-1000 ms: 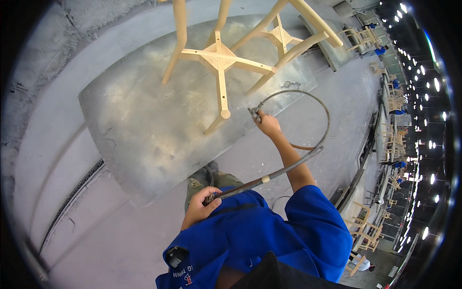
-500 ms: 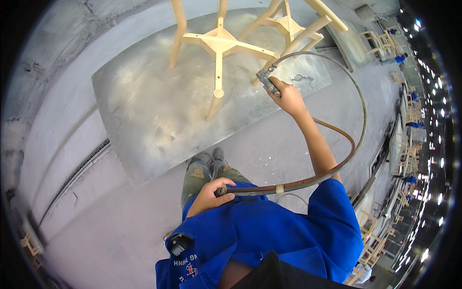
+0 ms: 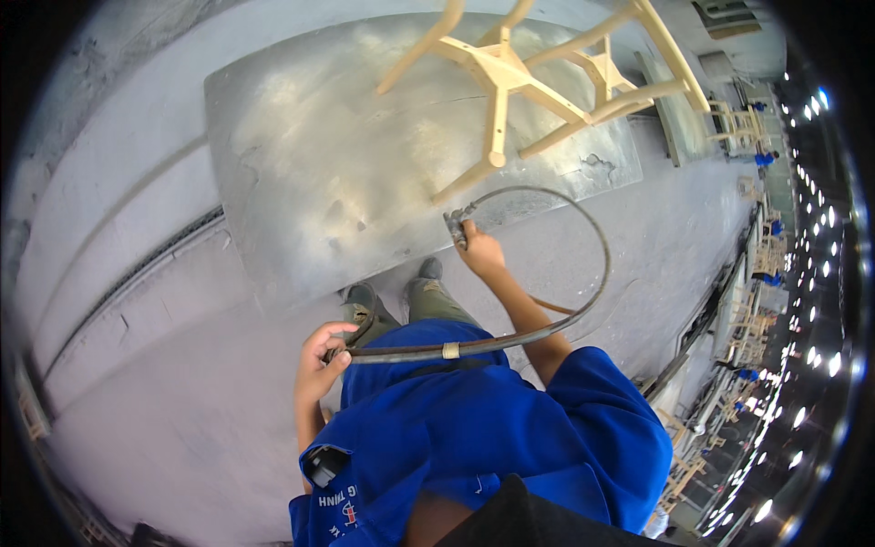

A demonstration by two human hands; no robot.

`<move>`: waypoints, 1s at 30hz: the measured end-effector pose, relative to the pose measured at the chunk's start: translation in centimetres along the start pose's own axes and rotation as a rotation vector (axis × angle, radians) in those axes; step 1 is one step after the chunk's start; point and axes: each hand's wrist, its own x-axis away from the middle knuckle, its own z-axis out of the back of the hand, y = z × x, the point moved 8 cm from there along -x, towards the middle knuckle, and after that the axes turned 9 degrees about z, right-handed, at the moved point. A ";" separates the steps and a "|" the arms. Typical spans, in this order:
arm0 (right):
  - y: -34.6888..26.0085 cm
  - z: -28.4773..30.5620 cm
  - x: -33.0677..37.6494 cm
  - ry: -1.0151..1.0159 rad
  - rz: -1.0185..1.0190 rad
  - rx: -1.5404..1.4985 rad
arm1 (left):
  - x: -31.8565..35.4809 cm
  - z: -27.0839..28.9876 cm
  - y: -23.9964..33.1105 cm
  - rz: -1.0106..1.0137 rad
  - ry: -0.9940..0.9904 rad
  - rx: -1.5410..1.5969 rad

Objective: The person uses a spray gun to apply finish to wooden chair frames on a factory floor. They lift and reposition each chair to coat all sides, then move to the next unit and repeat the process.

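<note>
My right hand [image 3: 480,250] is closed round the grip of a metal spray gun [image 3: 458,228], held just below the legs of a pale wooden chair frame [image 3: 497,77]. From the gun a hose [image 3: 602,242] loops out to the right and back across my front. My left hand [image 3: 321,360] grips that hose near waist height, its fingers curled round it. The chair frame stands tilted on a grey, stained metal sheet [image 3: 292,210], with crossed bars and legs showing. Neither hand touches the wood.
A second wooden frame [image 3: 603,68] stands behind to the right. My shoes [image 3: 430,268] are at the sheet's near edge. A dark slot [image 3: 137,287] runs along the left. Far right, several wooden frames [image 3: 738,128] and people in blue line a long row.
My right hand has brought the spray gun left and nearer to me, away from the frame's right legs. My left hand has shifted left with the hose, and the whole view has turned.
</note>
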 end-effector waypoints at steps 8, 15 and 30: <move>-6.9 -0.1 -2.8 0.201 -0.231 -0.212 | 1.8 7.4 1.1 -0.081 0.087 0.046; -11.8 19.4 -4.2 0.490 -0.203 0.202 | 0.4 11.8 2.2 -0.224 0.028 0.111; -14.9 15.3 -22.4 0.425 0.146 0.215 | 0.1 11.4 3.4 -0.092 0.104 0.059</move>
